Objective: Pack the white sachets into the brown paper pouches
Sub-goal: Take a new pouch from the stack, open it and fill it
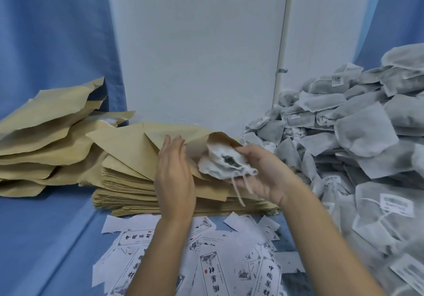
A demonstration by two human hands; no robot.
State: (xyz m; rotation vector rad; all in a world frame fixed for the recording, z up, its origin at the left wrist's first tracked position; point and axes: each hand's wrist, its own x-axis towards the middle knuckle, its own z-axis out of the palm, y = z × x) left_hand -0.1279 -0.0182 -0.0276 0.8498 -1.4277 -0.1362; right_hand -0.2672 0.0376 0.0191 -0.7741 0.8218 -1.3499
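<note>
My right hand (263, 171) grips a crumpled white sachet (222, 161) with dark contents and two strings dangling below it. The sachet's far end sits at the open mouth of a brown paper pouch (199, 139), the top one on a flat stack of pouches (142, 181). My left hand (175, 176) stands edge-up with straight fingers against the pouch's raised flap, holding nothing. A large heap of white sachets (362, 139) fills the right side.
A looser pile of brown pouches (48, 135) lies at the left on the blue cloth (46, 238). Several printed paper labels (206, 261) are scattered in front of the stack. A white wall panel (197, 47) stands behind.
</note>
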